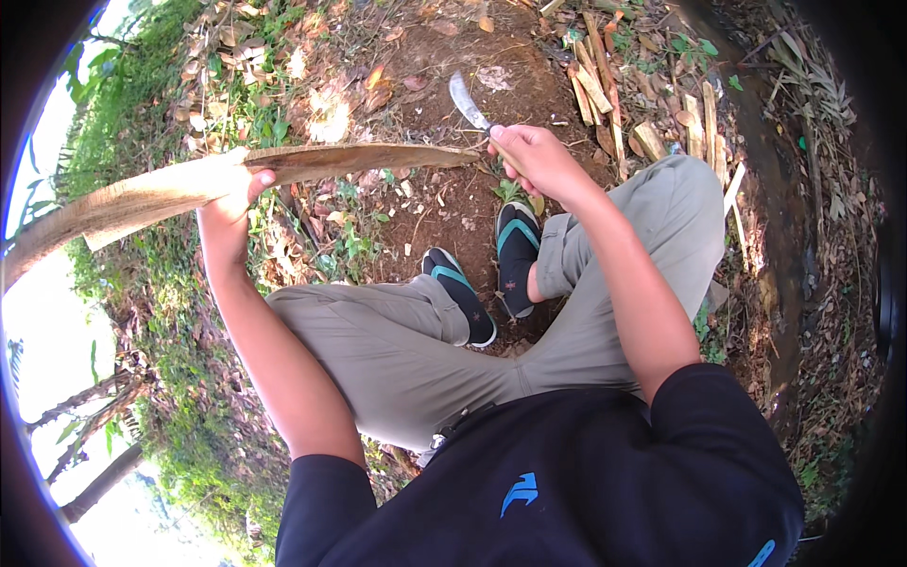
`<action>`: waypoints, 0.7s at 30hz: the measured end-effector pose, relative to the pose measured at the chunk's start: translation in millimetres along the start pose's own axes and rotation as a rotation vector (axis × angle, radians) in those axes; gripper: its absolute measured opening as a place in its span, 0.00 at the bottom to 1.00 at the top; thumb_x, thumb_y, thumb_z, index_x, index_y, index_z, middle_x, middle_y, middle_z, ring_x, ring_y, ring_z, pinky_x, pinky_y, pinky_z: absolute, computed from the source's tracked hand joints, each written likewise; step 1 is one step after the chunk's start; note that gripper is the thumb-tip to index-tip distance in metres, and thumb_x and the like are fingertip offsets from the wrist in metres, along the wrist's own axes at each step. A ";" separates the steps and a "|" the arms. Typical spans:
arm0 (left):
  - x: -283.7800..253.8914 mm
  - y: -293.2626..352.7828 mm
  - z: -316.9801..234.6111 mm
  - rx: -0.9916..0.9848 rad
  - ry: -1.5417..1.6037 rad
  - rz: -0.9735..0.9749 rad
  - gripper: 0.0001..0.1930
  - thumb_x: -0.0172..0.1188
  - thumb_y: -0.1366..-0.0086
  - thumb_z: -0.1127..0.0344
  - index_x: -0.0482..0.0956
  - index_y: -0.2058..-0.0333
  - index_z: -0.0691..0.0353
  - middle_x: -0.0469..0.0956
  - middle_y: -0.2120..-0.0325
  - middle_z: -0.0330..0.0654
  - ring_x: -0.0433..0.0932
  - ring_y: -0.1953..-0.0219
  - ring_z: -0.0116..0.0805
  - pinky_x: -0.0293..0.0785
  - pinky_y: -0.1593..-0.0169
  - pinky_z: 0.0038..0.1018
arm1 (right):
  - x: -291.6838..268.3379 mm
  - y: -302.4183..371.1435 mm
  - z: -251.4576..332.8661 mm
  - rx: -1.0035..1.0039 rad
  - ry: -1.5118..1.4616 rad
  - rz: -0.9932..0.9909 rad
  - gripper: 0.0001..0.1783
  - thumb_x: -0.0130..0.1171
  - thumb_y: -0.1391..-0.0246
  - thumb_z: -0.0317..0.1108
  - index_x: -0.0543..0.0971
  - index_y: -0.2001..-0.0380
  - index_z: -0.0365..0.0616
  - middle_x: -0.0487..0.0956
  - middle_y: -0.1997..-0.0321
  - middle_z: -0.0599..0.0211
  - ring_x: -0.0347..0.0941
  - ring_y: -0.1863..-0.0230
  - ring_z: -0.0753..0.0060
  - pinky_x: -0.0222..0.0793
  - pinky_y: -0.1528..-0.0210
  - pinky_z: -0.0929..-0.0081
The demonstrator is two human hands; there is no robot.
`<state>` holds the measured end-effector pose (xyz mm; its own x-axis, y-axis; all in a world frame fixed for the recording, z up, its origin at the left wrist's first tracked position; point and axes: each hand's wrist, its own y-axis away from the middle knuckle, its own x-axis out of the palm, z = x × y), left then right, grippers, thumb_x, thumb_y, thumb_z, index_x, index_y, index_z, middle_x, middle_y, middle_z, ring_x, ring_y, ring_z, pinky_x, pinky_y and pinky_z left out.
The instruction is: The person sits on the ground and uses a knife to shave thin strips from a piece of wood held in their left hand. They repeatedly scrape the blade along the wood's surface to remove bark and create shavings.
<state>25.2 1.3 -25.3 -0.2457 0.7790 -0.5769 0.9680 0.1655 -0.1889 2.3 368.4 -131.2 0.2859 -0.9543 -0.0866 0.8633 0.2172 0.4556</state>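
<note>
A long, rough plank of wood (142,196) runs from the left rim toward the middle, its tapered end pointing right. My left hand (236,186) is closed around its lower edge, with the thumb showing on the near face. In my right hand (534,159) is a curved knife (465,102), gripped by its pale handle, with the blade pointing up and away from me. The knife stands just beyond the plank's tapered end, near it. Whether the handle touches the wood, I cannot tell.
Several split wood pieces (593,85) lie on the ground at the far right, more (696,128) beside my right knee. My two shoes (460,293) rest on bare brown soil (416,76). Green plants (151,123) and dry leaves cover the left side. A dark channel (770,189) runs along the right.
</note>
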 end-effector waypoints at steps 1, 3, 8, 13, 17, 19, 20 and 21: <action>-2.5 -0.2 6.6 0.023 -0.013 0.010 0.20 0.76 0.52 0.59 0.74 0.74 0.65 0.69 0.77 0.33 0.68 0.69 0.28 0.66 0.57 0.24 | 0.2 -0.4 -4.0 -0.103 0.199 -0.074 0.21 0.49 0.37 0.49 0.81 0.68 0.44 0.69 0.84 0.71 0.65 0.85 0.75 0.61 0.82 0.75; -3.1 -0.4 5.3 0.024 0.040 0.078 0.18 0.76 0.53 0.62 0.75 0.73 0.65 0.71 0.77 0.34 0.69 0.69 0.28 0.67 0.57 0.24 | 8.0 5.7 0.1 -0.302 0.595 -0.216 0.18 0.51 0.39 0.48 0.81 0.65 0.46 0.75 0.80 0.63 0.75 0.76 0.59 0.69 0.73 0.65; -8.3 -2.5 9.6 -0.021 0.211 0.245 0.23 0.76 0.56 0.58 0.76 0.65 0.64 0.78 0.67 0.39 0.74 0.63 0.29 0.69 0.54 0.28 | 22.0 11.8 -4.2 -0.550 0.843 -0.304 0.13 0.61 0.47 0.43 0.82 0.62 0.49 0.81 0.70 0.62 0.77 0.67 0.53 0.72 0.63 0.59; -4.2 1.1 7.8 0.012 0.247 0.174 0.18 0.74 0.54 0.67 0.78 0.65 0.66 0.78 0.71 0.38 0.74 0.68 0.28 0.69 0.58 0.24 | 40.4 20.2 -17.3 -0.480 0.731 -0.287 0.14 0.63 0.49 0.41 0.83 0.60 0.50 0.80 0.67 0.57 0.78 0.66 0.50 0.73 0.64 0.59; -4.5 -0.9 6.8 -0.013 0.171 0.131 0.16 0.72 0.53 0.68 0.79 0.66 0.66 0.77 0.69 0.37 0.73 0.66 0.29 0.67 0.56 0.25 | 49.9 17.2 -21.7 -0.467 0.680 -0.336 0.11 0.61 0.48 0.39 0.80 0.64 0.45 0.80 0.68 0.54 0.77 0.66 0.49 0.72 0.64 0.57; -6.4 -3.2 8.4 0.019 0.162 0.157 0.15 0.73 0.53 0.67 0.79 0.68 0.66 0.77 0.69 0.37 0.72 0.65 0.28 0.66 0.56 0.25 | 51.5 13.3 -26.1 -0.431 0.630 -0.326 0.12 0.59 0.46 0.42 0.79 0.66 0.44 0.80 0.69 0.54 0.77 0.65 0.47 0.71 0.64 0.55; -6.4 -2.5 7.9 0.033 0.152 0.156 0.15 0.73 0.53 0.67 0.79 0.68 0.66 0.77 0.70 0.36 0.72 0.66 0.28 0.66 0.56 0.25 | 52.7 14.0 -23.4 -0.352 0.634 -0.299 0.14 0.56 0.44 0.43 0.78 0.66 0.43 0.80 0.69 0.53 0.77 0.65 0.46 0.71 0.64 0.54; -6.0 -1.1 6.7 0.046 0.142 0.155 0.15 0.73 0.53 0.66 0.79 0.68 0.66 0.77 0.70 0.36 0.71 0.67 0.28 0.66 0.57 0.25 | 53.6 15.3 -19.4 -0.274 0.637 -0.272 0.15 0.53 0.42 0.45 0.78 0.66 0.43 0.80 0.70 0.53 0.77 0.64 0.46 0.70 0.64 0.53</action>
<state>25.2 -7.6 -27.0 -0.0810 0.8710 -0.4845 0.9895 0.0116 -0.1444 38.9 324.6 -146.0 0.1615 -0.6958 -0.6999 0.9869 0.1134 0.1150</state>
